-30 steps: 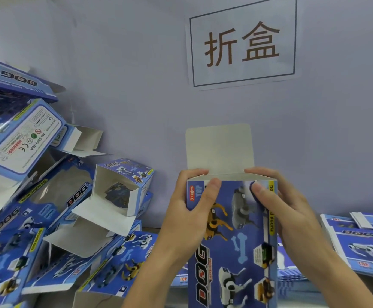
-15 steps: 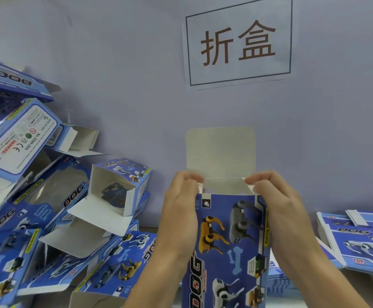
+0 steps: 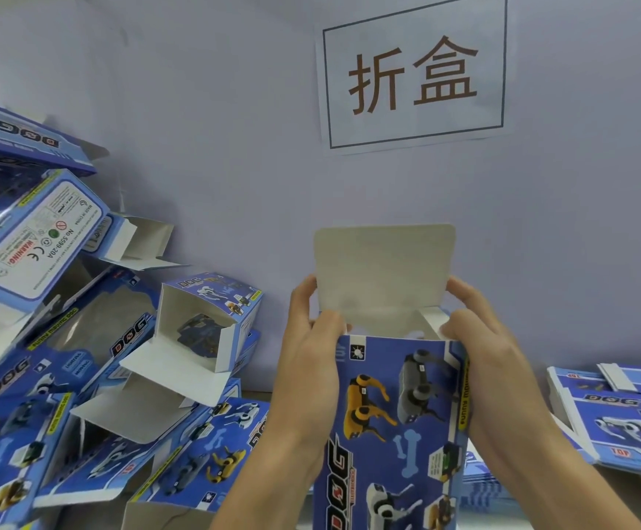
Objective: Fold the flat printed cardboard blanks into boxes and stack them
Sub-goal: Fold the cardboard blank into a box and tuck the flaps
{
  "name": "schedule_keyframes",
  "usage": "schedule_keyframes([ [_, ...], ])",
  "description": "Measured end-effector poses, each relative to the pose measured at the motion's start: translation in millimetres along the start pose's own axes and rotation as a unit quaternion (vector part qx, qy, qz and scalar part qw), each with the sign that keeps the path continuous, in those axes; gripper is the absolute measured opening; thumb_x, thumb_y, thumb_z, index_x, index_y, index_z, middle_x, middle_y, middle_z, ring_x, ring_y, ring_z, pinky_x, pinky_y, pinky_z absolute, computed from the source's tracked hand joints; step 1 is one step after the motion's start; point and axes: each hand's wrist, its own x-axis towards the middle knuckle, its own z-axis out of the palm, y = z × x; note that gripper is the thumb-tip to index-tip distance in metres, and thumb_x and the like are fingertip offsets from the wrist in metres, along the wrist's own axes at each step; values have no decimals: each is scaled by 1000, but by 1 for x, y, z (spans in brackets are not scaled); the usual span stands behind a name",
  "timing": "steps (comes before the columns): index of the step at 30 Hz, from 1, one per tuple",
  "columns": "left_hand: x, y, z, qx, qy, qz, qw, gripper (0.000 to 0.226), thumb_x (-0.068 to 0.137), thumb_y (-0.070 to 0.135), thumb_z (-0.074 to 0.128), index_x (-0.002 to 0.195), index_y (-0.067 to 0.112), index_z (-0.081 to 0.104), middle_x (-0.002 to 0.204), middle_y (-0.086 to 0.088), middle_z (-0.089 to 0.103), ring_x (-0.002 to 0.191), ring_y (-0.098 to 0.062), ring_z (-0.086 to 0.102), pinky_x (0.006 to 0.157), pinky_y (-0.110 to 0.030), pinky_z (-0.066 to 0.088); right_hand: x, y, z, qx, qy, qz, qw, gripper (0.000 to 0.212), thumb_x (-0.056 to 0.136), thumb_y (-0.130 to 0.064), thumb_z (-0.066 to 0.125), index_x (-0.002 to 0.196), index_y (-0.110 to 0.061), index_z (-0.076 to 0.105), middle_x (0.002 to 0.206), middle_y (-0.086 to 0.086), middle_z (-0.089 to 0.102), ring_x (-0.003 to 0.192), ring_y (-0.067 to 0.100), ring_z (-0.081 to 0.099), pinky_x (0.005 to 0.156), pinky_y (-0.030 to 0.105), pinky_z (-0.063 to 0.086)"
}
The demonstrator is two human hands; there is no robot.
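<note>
Head view, box: you hold the box [image 3: 395,426] upright at lower centre of the frame, printed face toward you, its body already opened into a tube

Head view, left hand: your left hand [image 3: 307,369] grips the box's left edge near the top, fingers curled round it and thumb at the rim

Head view, right hand: your right hand [image 3: 479,361] clasps the right edge, fingers curled round that side beside the small side flap [image 3: 431,319]

Head view, top end: the lid flap [image 3: 384,269] stands straight up, plain grey side toward you, and the mouth is open

Head view, axis: the long axis runs bottom to top of the frame, open end toward the top; the lower end is cut off by the frame, so you cannot tell whether it is closed

Head view, done: a loose heap of folded boxes [image 3: 93,369] fills the left of the frame, several with flaps hanging open

Head view, left: flat blanks [image 3: 617,411] lie stacked at right; by my reading, this one needs its side flaps and lid tucked, then stacking
</note>
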Motion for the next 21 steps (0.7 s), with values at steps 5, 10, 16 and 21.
schedule_keyframes([
  [5, -3, -1, 2, 38, 41, 94, 994, 24, 85, 34, 43, 76, 22, 62, 73, -13, 62, 66, -26, 59, 61, -36, 49, 1, 6, -4, 9, 20, -38, 999, 20, 86, -30, 46, 86, -24, 65, 81, 13, 59, 74, 34, 53, 68, 44, 46],
  [10, -4, -5, -1, -3, 77, 58, 995, 45, 78, 49, 40, 88, 16, 69, 105, -19, 71, 95, -39, 69, 78, -51, 55, -2, 6, -17, 131, -61, 1, 989, 44, 79, -35, 40, 96, -11, 73, 105, 19, 73, 88, 35, 72, 66, 43, 57],
  [16, 1, -2, -1, -47, 61, 47, 996, 37, 96, 43, 42, 85, 38, 76, 91, 4, 78, 81, -15, 75, 64, -28, 59, -4, 2, -23, 51, -152, 8, 987, 68, 73, -22, 63, 136, -43, 50, 121, -3, 71, 98, 16, 73, 76, 29, 60],
  [21, 3, 5, -11, -61, 19, -7, 998, 43, 89, 46, 48, 126, 31, 63, 123, -1, 71, 116, -24, 66, 103, -50, 47, 2, -6, -38, -109, 9, -93, 990, 88, 52, -66, 83, 133, -58, 48, 124, -11, 67, 107, 3, 68, 82, 24, 58],
])
